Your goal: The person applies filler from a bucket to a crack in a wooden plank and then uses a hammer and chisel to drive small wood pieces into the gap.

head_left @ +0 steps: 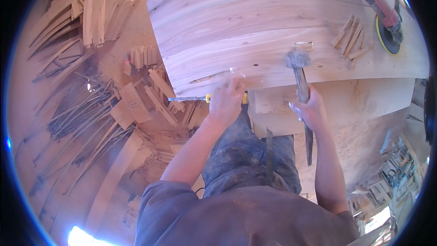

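My left hand (227,96) is closed around the yellow handle of a chisel (189,99), whose metal blade points left along the near edge of a wide wooden panel (236,23). My right hand (309,107) grips a hammer (302,82) by its wooden handle, the worn head up over the panel and the handle's end hanging below the fist. Near my left hand the panel has a long, dark hollow (203,78) in its grain. A whitish smear (233,70) shows beside it. Whitish stuff also marks the fingers of my right hand.
A red power tool with a yellow-rimmed disc (387,36) lies at the panel's far right, near several thin wood strips (349,36). Stacked wood pieces (107,16) and loose offcuts (134,105) cover the floor on the left. Tools and scraps (396,173) lie at the lower right.
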Demonstrator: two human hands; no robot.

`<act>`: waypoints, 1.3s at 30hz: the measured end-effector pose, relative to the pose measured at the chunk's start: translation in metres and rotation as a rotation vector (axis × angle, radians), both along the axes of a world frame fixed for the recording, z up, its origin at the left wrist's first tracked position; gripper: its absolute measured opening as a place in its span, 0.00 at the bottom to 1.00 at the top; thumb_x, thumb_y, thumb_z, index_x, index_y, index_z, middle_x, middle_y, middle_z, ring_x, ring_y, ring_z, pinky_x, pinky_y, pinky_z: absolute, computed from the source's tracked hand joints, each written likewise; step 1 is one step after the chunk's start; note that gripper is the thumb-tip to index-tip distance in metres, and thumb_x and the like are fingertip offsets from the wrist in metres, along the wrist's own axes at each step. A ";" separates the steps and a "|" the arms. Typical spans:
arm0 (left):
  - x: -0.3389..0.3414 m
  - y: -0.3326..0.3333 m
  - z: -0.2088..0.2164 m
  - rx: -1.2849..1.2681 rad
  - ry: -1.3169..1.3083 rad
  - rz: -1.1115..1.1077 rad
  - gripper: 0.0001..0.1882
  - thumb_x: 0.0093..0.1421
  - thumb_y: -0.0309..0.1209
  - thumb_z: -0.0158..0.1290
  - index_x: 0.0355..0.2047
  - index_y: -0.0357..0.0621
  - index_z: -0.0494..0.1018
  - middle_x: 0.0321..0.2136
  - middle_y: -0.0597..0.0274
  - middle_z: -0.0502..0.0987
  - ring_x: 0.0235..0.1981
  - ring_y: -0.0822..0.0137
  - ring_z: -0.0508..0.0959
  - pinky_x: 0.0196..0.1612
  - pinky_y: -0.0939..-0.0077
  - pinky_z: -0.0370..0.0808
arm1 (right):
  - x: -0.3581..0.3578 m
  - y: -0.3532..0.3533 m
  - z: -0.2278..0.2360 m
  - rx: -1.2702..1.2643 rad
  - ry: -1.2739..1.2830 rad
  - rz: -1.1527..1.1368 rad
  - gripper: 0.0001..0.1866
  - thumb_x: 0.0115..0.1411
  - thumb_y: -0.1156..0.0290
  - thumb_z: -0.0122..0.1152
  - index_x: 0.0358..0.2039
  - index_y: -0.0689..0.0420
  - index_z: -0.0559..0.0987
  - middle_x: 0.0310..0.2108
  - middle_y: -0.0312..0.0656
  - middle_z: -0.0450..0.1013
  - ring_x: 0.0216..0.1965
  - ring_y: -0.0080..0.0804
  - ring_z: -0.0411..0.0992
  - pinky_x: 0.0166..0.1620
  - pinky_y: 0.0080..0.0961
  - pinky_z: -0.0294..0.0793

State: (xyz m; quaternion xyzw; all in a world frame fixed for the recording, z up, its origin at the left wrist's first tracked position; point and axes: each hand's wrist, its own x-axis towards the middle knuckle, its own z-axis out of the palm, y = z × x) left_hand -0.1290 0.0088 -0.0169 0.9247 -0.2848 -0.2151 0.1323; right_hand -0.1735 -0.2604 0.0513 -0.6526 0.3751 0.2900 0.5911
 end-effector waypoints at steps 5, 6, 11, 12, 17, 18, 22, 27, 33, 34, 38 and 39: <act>0.003 0.013 0.001 -0.046 0.083 0.028 0.22 0.44 0.21 0.59 0.43 0.47 0.78 0.39 0.54 0.74 0.36 0.49 0.82 0.37 0.57 0.80 | 0.055 0.018 -0.024 0.128 -0.074 0.034 0.14 0.55 0.77 0.68 0.36 0.56 0.70 0.21 0.32 0.66 0.17 0.19 0.66 0.20 0.21 0.66; 0.005 0.016 0.004 -0.057 0.100 0.026 0.22 0.45 0.21 0.59 0.43 0.47 0.78 0.40 0.53 0.74 0.36 0.49 0.82 0.37 0.57 0.80 | 0.064 0.019 -0.028 0.135 -0.077 0.022 0.15 0.55 0.77 0.68 0.36 0.56 0.69 0.22 0.32 0.66 0.16 0.19 0.65 0.19 0.20 0.65; 0.018 0.032 0.009 -0.140 0.190 0.190 0.22 0.48 0.22 0.61 0.47 0.45 0.79 0.39 0.48 0.78 0.34 0.51 0.82 0.35 0.60 0.79 | 0.065 0.015 -0.042 0.128 -0.101 -0.002 0.13 0.59 0.72 0.66 0.37 0.57 0.70 0.23 0.33 0.67 0.17 0.19 0.65 0.20 0.20 0.65; 0.022 0.041 0.005 -0.251 0.143 0.221 0.23 0.49 0.22 0.62 0.48 0.43 0.79 0.38 0.49 0.79 0.32 0.54 0.82 0.34 0.63 0.78 | 0.065 0.016 -0.042 0.110 -0.081 -0.014 0.12 0.61 0.71 0.66 0.37 0.57 0.70 0.23 0.33 0.67 0.17 0.19 0.65 0.20 0.20 0.66; 0.057 0.049 0.034 -0.361 0.719 0.760 0.26 0.52 0.26 0.66 0.52 0.31 0.77 0.28 0.69 0.78 0.25 0.78 0.73 0.30 0.78 0.73 | 0.057 0.023 -0.045 -0.210 -0.006 -0.131 0.14 0.64 0.65 0.63 0.42 0.60 0.72 0.24 0.34 0.68 0.19 0.22 0.66 0.23 0.22 0.68; 0.062 0.051 0.037 -0.370 0.740 0.780 0.26 0.52 0.26 0.66 0.52 0.31 0.77 0.28 0.68 0.78 0.25 0.77 0.73 0.30 0.78 0.73 | 0.058 0.021 -0.042 -0.200 0.046 -0.155 0.15 0.64 0.65 0.64 0.43 0.61 0.72 0.24 0.36 0.68 0.21 0.25 0.68 0.25 0.25 0.70; 0.058 0.053 0.044 -0.452 0.600 0.759 0.22 0.53 0.26 0.67 0.49 0.33 0.78 0.29 0.65 0.80 0.25 0.75 0.76 0.31 0.76 0.74 | 0.034 0.025 -0.049 -0.851 -0.055 0.217 0.19 0.63 0.65 0.64 0.48 0.63 0.73 0.28 0.46 0.72 0.30 0.43 0.73 0.37 0.39 0.74; 0.025 0.051 0.074 -0.700 0.048 0.164 0.10 0.51 0.22 0.62 0.36 0.40 0.79 0.29 0.61 0.80 0.30 0.62 0.81 0.37 0.70 0.79 | -0.029 0.093 -0.036 -0.840 -0.350 0.127 0.20 0.64 0.59 0.62 0.45 0.65 0.78 0.38 0.51 0.78 0.37 0.47 0.76 0.44 0.43 0.75; -0.027 0.043 0.117 -0.696 -0.126 -0.493 0.13 0.46 0.31 0.58 0.33 0.43 0.77 0.32 0.63 0.79 0.29 0.63 0.76 0.34 0.71 0.76 | -0.069 0.173 0.024 0.655 0.082 -0.642 0.19 0.72 0.55 0.53 0.39 0.60 0.81 0.33 0.40 0.78 0.34 0.28 0.75 0.38 0.31 0.77; -0.034 0.044 0.120 -0.719 -0.130 -0.546 0.13 0.45 0.31 0.58 0.33 0.43 0.77 0.32 0.63 0.79 0.30 0.63 0.76 0.35 0.71 0.76 | -0.078 0.181 0.024 0.774 0.044 -0.748 0.20 0.73 0.55 0.51 0.38 0.59 0.81 0.33 0.39 0.77 0.33 0.28 0.75 0.37 0.29 0.77; -0.061 0.063 0.133 -0.695 -0.095 -0.716 0.14 0.48 0.31 0.57 0.37 0.46 0.78 0.42 0.59 0.78 0.43 0.59 0.76 0.45 0.65 0.75 | -0.117 0.207 0.017 0.933 -0.052 -0.950 0.17 0.72 0.60 0.50 0.38 0.60 0.80 0.34 0.41 0.78 0.34 0.31 0.77 0.39 0.30 0.79; -0.067 0.069 0.136 -0.686 -0.105 -0.741 0.14 0.49 0.32 0.57 0.37 0.47 0.78 0.45 0.59 0.78 0.46 0.58 0.76 0.47 0.64 0.75 | -0.128 0.210 0.010 0.985 -0.093 -0.968 0.15 0.72 0.63 0.49 0.40 0.60 0.80 0.35 0.42 0.78 0.36 0.33 0.77 0.42 0.30 0.78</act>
